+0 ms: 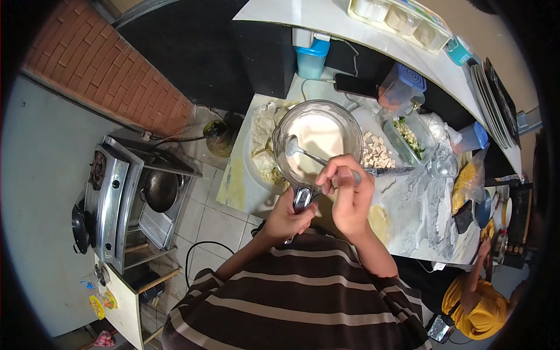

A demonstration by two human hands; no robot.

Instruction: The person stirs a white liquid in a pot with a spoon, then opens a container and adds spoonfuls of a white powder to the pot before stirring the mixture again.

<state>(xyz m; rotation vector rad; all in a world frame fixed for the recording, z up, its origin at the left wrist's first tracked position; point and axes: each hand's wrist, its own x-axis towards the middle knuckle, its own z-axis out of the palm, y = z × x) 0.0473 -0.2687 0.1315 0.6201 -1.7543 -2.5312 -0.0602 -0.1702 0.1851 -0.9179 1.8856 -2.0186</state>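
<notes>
A metal saucepan (282, 166) with a creamy white liquid (318, 131) inside is held over the counter, close to my body. My left hand (289, 216) is wrapped round its dark handle (303, 199). Above the rim, my right hand (350, 192) pinches the handle of a metal spoon (306, 154), whose bowl hangs over the liquid at the pan's left side. Partly behind the pan lies a pale plate (251, 166) with crumpled wrapping (262, 137) and chopped bits. Right of the pan are pale cut cubes (376, 153).
A clear container (408, 140) of chopped vegetables stands on the marbled counter (408, 216), beside a bag of yellow food (465, 184). A phone (356, 85) and a blue-lidded tub (312, 58) sit at the back. Left is a gas stove (111, 198); at right, a person in yellow (478, 309).
</notes>
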